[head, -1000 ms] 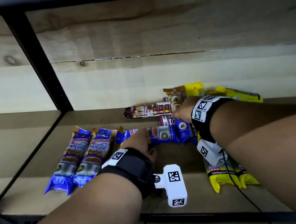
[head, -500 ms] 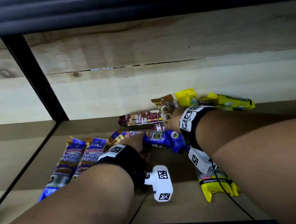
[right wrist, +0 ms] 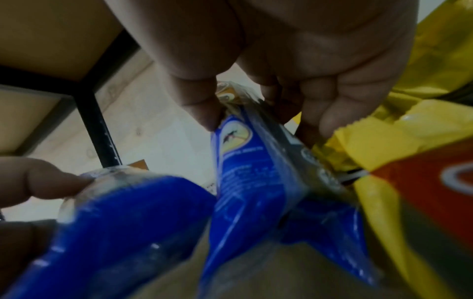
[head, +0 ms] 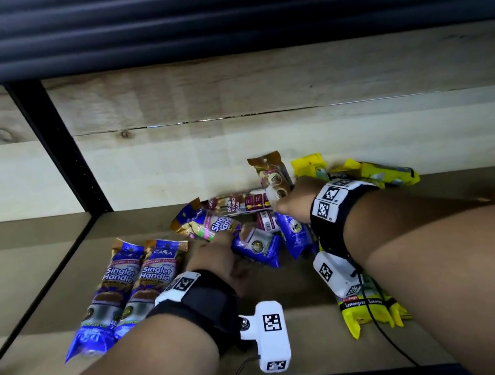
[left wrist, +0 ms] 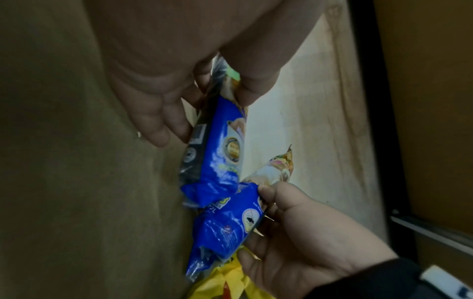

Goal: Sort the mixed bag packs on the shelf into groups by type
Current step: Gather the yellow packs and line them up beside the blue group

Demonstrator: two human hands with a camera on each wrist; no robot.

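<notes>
Blue packs fill the middle of the wooden shelf point(head: 43, 278) in the head view. The left hand point(head: 215, 257) grips one blue pack point(head: 257, 245), raised at a tilt, and the right hand point(head: 294, 204) holds a second pack point(head: 293, 232) just beside it. Two sorted packs point(head: 119, 288) lie side by side at the left; yellow packs point(head: 366, 311) lie at the right.

Left wrist view: thumb point(left wrist: 253, 85) and fingers point(left wrist: 163, 121) pinch the first pack's point(left wrist: 217, 145) upper part.

Right wrist view: thumb point(right wrist: 202, 105) and fingers point(right wrist: 330, 109) pinch the second pack point(right wrist: 245, 172), with yellow packs point(right wrist: 384, 137) touching it on the right.
</notes>
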